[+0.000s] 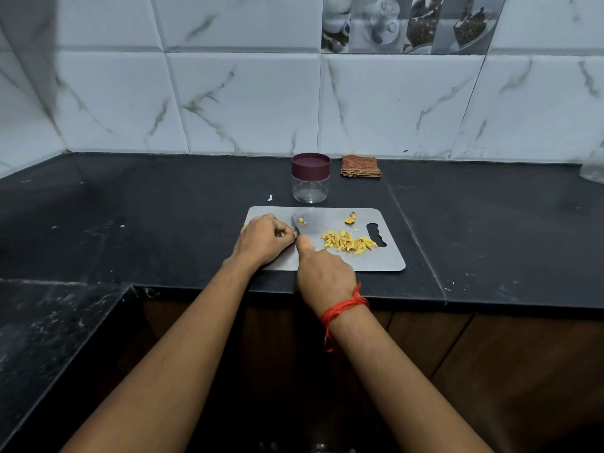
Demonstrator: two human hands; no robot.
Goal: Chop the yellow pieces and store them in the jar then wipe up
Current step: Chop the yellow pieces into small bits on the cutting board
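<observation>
1 knife (295, 224) in right hand (322, 273), left hand (261, 240) alongside, yellow pieces (348, 242) heaped

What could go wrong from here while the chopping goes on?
1. The curled fingertips of the left hand sit right against the knife gripped by the right hand; a slip could nick them.
2. The pile of chopped yellow pieces lies beside the handle cutout of the cutting board; sweeping could drop bits through onto the counter.
3. The jar is lidded and needs opening before transfer.
</observation>
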